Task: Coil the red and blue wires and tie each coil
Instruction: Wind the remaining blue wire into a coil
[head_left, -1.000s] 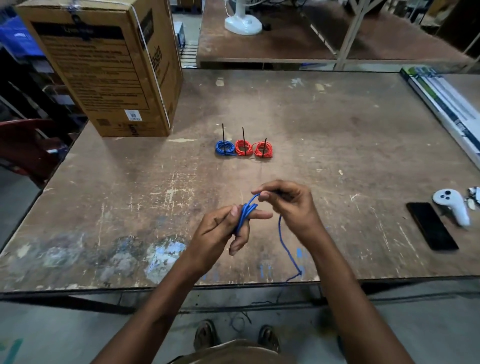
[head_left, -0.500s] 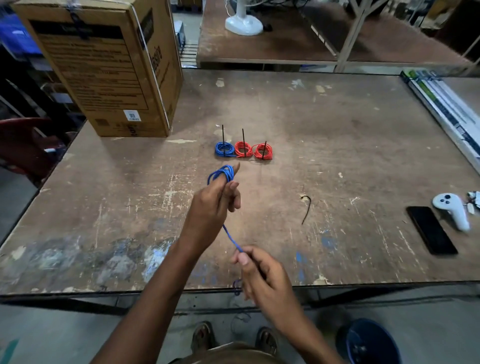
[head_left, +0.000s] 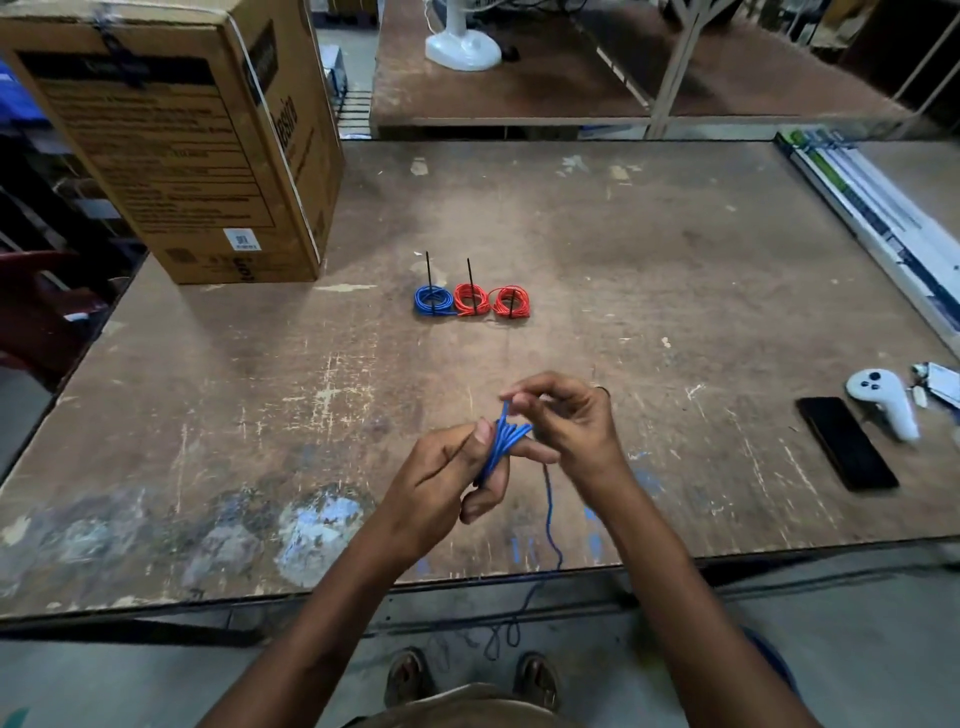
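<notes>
My left hand (head_left: 447, 473) grips a small blue wire coil (head_left: 503, 439) wound around its fingers, above the near part of the wooden table (head_left: 649, 270). My right hand (head_left: 566, 421) pinches the blue wire just above the coil. The loose tail of the blue wire (head_left: 551, 519) hangs down past the table's front edge to the floor. Farther back on the table lie three tied coils in a row: a blue coil (head_left: 434, 301), a red coil (head_left: 471, 300) and a second red coil (head_left: 511, 302), each with a black tie sticking up.
A large cardboard box (head_left: 171, 140) stands at the back left of the table. A black phone (head_left: 847, 441) and a white controller (head_left: 883, 402) lie at the right, with a long flat package (head_left: 878, 218) along the right edge. My feet show below the front edge.
My right hand has come up from the table's front edge to the coil. My left hand has drawn back toward me with the coil, which has gained loops.
</notes>
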